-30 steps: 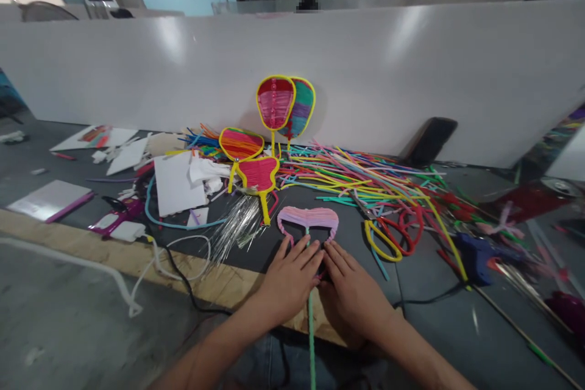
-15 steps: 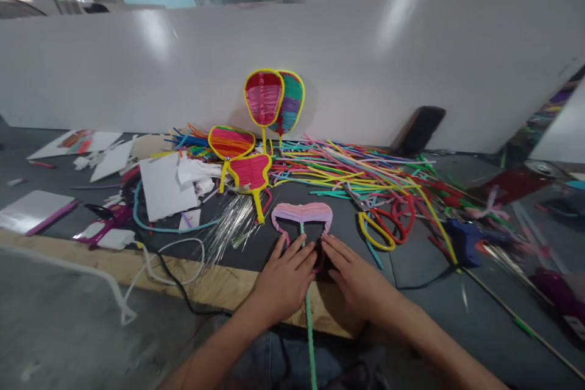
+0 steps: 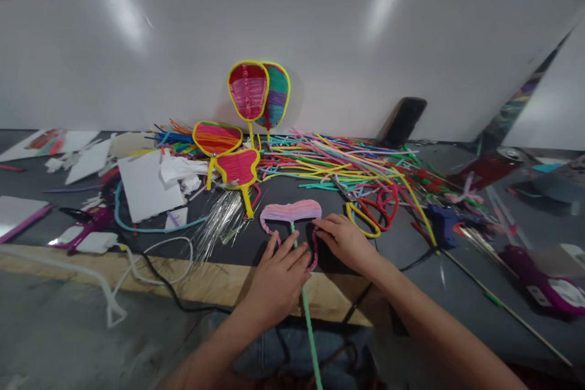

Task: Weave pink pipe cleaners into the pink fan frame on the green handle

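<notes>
A small fan frame of twisted pink pipe cleaner lies at the table's front edge. A pink and lilac band [image 3: 291, 211] fills its top, and a green pipe-cleaner stem [image 3: 311, 332] runs down past the edge toward me. My left hand [image 3: 280, 277] rests flat with fingers spread over the lower frame and the stem, hiding part of both. At the frame's right side, my right hand [image 3: 350, 242] has its fingers bent together, pinching the pink edge just below the band.
Finished fans [image 3: 249, 91] lean on the white board [image 3: 329, 55]; others lie before it. Behind my hands spread loose pipe cleaners [image 3: 338, 158]. Scissors [image 3: 379, 210], a blue glue gun [image 3: 443, 225], a phone [image 3: 406, 120] and a can [image 3: 496, 166] are rightward; silver tinsel [image 3: 217, 225] lies left.
My right hand has lifted from lying flat and moved up along the frame's right side, its fingers now pinched there. My left hand stays on the frame. The view has shifted slightly right.
</notes>
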Available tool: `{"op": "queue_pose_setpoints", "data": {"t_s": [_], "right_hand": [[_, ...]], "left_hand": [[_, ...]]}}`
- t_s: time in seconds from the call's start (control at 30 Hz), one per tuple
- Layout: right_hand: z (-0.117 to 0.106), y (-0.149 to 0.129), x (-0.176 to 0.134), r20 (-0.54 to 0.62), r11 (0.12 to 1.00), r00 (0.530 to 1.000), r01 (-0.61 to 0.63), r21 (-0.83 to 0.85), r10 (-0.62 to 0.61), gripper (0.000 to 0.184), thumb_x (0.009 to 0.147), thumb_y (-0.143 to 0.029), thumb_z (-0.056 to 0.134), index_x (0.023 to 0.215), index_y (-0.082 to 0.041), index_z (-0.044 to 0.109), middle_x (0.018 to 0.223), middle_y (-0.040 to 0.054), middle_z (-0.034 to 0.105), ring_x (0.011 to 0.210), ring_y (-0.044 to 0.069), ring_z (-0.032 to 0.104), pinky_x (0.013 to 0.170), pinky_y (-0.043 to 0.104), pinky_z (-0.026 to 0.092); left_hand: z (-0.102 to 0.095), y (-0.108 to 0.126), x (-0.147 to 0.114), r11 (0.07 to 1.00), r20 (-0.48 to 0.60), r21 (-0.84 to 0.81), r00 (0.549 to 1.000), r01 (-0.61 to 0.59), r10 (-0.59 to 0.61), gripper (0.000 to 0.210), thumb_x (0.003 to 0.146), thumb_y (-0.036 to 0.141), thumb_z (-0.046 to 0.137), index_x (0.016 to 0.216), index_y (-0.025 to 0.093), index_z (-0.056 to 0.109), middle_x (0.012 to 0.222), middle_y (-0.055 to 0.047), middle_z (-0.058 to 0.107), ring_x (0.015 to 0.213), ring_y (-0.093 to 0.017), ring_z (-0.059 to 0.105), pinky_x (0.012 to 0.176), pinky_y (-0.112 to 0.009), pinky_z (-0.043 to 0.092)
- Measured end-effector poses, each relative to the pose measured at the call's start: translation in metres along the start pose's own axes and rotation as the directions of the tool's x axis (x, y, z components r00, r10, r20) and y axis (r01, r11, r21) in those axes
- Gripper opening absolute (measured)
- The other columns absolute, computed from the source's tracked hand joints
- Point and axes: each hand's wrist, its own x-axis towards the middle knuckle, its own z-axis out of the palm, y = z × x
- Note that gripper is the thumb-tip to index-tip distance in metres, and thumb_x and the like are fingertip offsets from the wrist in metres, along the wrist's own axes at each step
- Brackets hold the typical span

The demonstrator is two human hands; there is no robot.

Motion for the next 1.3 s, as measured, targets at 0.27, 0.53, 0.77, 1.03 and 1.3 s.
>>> {"op": "queue_pose_setpoints", "data": {"t_s": [0.27, 0.53, 0.77, 1.03, 1.3], "right_hand": [[0.003, 0.002, -0.005, -0.038, 0.998, 0.999, 0.012, 0.070, -0.009, 0.024, 0.088, -0.017, 0.049, 0.103, -0.017, 0.067, 0.091, 0.0093, 0.064, 0.085, 0.020, 0.057, 0.078, 0.034, 0.049], [0.003, 0.004, -0.006, -0.072, 0.995, 0.997, 0.033, 0.092, -0.026, 0.025, 0.087, -0.016, 0.047, 0.101, -0.019, 0.067, 0.091, 0.0086, 0.065, 0.084, 0.019, 0.058, 0.078, 0.034, 0.049], [-0.003, 0.002, -0.008, -0.055, 0.996, 0.998, 0.045, 0.075, -0.041, 0.029, 0.088, -0.014, 0.043, 0.108, -0.019, 0.064, 0.096, 0.0103, 0.065, 0.089, 0.020, 0.059, 0.079, 0.036, 0.050], [-0.007, -0.025, -0.031, 0.262, 0.997, 0.962, 0.073, 0.030, -0.078, 0.031, 0.086, -0.011, 0.046, 0.112, -0.019, 0.059, 0.092, 0.0071, 0.064, 0.084, 0.017, 0.060, 0.074, 0.027, 0.049], [-0.006, -0.025, -0.039, 0.300, 0.994, 0.953, 0.072, -0.086, -0.043, 0.033, 0.081, -0.008, 0.050, 0.111, -0.019, 0.059, 0.090, 0.0067, 0.061, 0.079, 0.017, 0.058, 0.073, 0.027, 0.048]], "left_hand": [[-0.001, 0.000, 0.004, 0.992, 0.068, -0.126, 0.998, 0.006, 0.002, 0.032, 0.091, 0.034, 0.044, 0.118, 0.023, 0.057, 0.124, -0.002, 0.061, 0.131, -0.021, 0.036, 0.113, -0.048, 0.010], [-0.007, -0.010, -0.001, 0.980, 0.157, -0.171, 0.979, -0.100, 0.127, 0.033, 0.091, 0.034, 0.042, 0.120, 0.021, 0.055, 0.126, -0.005, 0.059, 0.132, -0.021, 0.036, 0.113, -0.049, 0.003], [-0.001, -0.012, -0.005, 0.979, 0.103, -0.181, 0.988, -0.094, 0.113, 0.043, 0.086, 0.048, 0.047, 0.120, 0.022, 0.055, 0.124, -0.006, 0.061, 0.131, -0.021, 0.038, 0.114, -0.048, 0.002], [-0.001, -0.012, -0.003, 0.970, 0.103, -0.231, 0.990, -0.073, 0.100, 0.041, 0.084, 0.050, 0.049, 0.109, 0.019, 0.060, 0.116, -0.008, 0.064, 0.129, -0.022, 0.040, 0.114, -0.048, -0.001], [0.002, -0.008, -0.003, 0.980, 0.056, -0.187, 0.996, -0.064, 0.076, 0.028, 0.090, 0.031, 0.045, 0.111, 0.021, 0.060, 0.119, -0.005, 0.064, 0.127, -0.019, 0.044, 0.114, -0.049, 0.005]]}}
